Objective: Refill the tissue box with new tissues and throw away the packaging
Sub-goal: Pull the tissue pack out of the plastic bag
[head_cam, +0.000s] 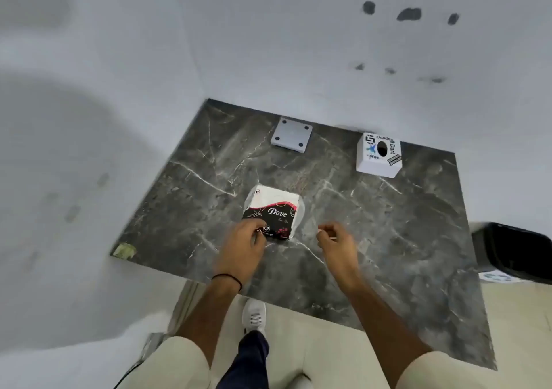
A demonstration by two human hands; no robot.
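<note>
Now the left hand (243, 239) pinches the black-and-white plastic tissue pack (273, 209) by a corner, seemingly to open it; the right hand (334, 239) hovers empty, relaxed.

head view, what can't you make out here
Head view:
tissue pack: near corner hidden under the left hand gripping it.
tissue box: inside dark through its hole, contents unknown.
bin: cut off by the right edge.
right hand: blurred; whether it pinches anything is unclear.
</note>
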